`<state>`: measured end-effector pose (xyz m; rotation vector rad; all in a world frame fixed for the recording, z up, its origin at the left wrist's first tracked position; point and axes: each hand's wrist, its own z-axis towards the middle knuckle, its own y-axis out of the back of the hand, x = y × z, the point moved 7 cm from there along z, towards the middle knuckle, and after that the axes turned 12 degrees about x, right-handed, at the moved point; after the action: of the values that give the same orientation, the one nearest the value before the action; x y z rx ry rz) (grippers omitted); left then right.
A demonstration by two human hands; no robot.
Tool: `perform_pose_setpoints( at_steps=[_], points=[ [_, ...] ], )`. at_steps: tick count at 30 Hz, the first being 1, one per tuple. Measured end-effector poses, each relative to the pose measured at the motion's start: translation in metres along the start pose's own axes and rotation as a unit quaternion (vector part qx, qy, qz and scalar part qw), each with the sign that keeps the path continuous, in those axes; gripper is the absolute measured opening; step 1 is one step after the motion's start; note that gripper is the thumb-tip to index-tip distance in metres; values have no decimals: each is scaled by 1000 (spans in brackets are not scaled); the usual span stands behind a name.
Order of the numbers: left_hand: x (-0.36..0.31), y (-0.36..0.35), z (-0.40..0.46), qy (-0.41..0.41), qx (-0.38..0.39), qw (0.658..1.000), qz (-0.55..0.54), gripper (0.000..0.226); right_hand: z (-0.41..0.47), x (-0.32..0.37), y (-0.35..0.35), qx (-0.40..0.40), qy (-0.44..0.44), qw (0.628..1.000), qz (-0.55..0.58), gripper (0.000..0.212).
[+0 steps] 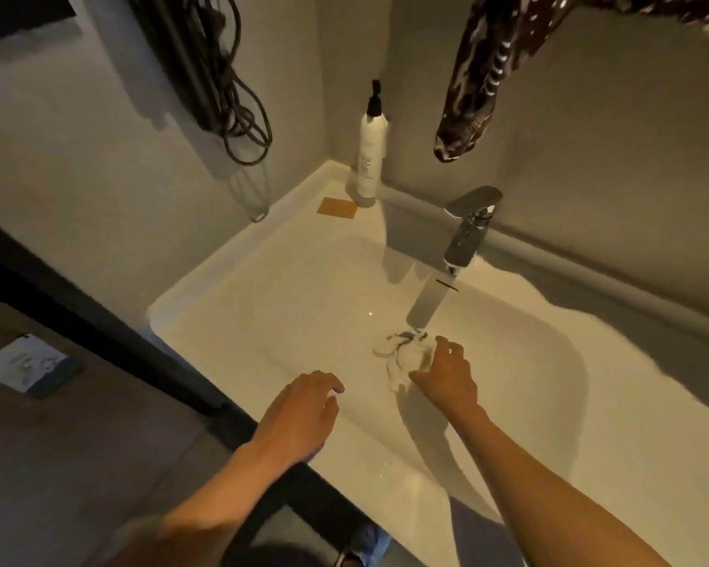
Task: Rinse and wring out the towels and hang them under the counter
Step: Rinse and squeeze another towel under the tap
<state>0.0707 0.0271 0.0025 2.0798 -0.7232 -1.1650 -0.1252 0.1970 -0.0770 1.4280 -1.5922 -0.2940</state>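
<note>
**Towel under the tap, your right hand on it**

A small white towel lies crumpled in the white sink basin, directly beneath the spout of the chrome tap. Your right hand is over its near side, fingers loosely curled and touching the cloth; whether they actually grip it cannot be told from this angle. Your left hand hovers apart from the towel over the basin's front left part, palm down, fingers relaxed and slightly spread, holding nothing. Both bare forearms reach in from the lower edge of the view.

On the worktop at the back left corner stands a tall white pump bottle with a black head, and just beside it lies a flat orange square. On the left wall hang coiled black cables. A dark patterned cloth dangles from above, to the right of the bottle. Down on the floor at left lies a pale mat.
</note>
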Motion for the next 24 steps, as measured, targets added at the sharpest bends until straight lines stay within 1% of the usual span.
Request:
perform_pose_setpoints(
  at_steps=[2,3,5,6,7,8,9,10,12,13,14,15,16,17,18,20,21,22,23,24],
  points=[
    [15,-1,21,15,-4,1000,-19,26,46,5,-13,24,-6,998,-54,91],
    [19,-1,27,21,-2,999,-29,25,63,8,-19,38,-3,996,-79,91],
    [24,-1,37,9,-13,999,-30,24,87,13,-38,55,13,992,-112,78],
    [21,1,41,-14,-29,999,-15,23,91,13,-42,44,22,993,-110,67],
    [18,2,47,-30,-37,999,-12,22,92,11,-46,32,22,996,-80,57],
    [14,4,53,-41,-37,998,-26,21,90,7,-45,17,13,1000,-21,48],
    [11,5,63,-43,-32,997,-51,21,85,2,-40,7,-5,998,62,40],
    [8,3,72,-35,-26,996,-81,21,78,-4,-36,2,-29,987,160,34],
    [7,-6,90,20,0,988,-155,18,57,-10,-31,13,-70,936,345,26],
    [8,-13,98,67,21,973,-221,16,45,-10,-29,28,-69,913,400,24],
    [11,-23,103,123,44,941,-313,20,33,-6,-28,43,-55,901,427,24],
    [11,-34,104,175,71,886,-424,30,20,2,-25,57,-29,898,436,24],
    [11,-47,105,217,97,813,-531,39,7,12,-22,67,4,901,428,24],
    [7,-56,109,240,121,741,-616,46,-2,21,-18,68,37,912,402,26],
    [4,-62,110,246,138,681,-676,53,-9,32,-17,80,69,926,363,28],
    [-1,-69,114,229,185,590,-751,65,-22,53,-23,126,99,946,281,26],
    [-2,-71,115,225,210,558,-771,69,-28,63,-28,153,99,952,244,26],
    [-4,-73,116,229,237,540,-774,71,-34,73,-33,173,100,959,203,31],
    [-3,-75,115,231,270,536,-765,67,-38,83,-37,181,113,963,163,39],
    [-5,-77,115,220,313,536,-752,57,-40,93,-40,169,128,969,128,46]
  ],
)
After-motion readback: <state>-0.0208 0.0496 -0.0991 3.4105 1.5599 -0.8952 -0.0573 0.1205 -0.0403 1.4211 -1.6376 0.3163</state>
